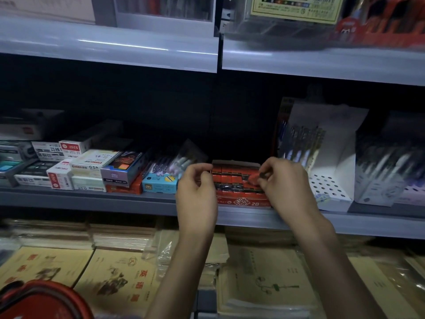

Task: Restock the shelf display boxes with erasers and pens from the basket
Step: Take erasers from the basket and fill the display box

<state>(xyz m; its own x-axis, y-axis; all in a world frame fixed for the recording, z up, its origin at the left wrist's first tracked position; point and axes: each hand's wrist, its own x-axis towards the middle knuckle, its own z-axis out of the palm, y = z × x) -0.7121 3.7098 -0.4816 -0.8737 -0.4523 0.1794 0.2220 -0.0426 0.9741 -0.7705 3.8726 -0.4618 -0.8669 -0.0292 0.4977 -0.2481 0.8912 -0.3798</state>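
A red eraser display box (241,200) marked 2B stands on the middle shelf, filled with rows of red and black wrapped erasers (232,180). My right hand (284,180) pinches one red eraser (254,179) over the box's right side. At the box's left edge, my left hand (197,187) hovers with its fingers curled and nothing visible in them. The red basket (43,300) shows at the bottom left corner. White pen display boxes (331,178) with pens stand to the right of the eraser box.
Small boxes of pen refills and leads (92,166) are stacked on the shelf's left part. Packs of exercise books (119,279) lie on the lower shelf under my arms. Just above hangs another shelf (147,49).
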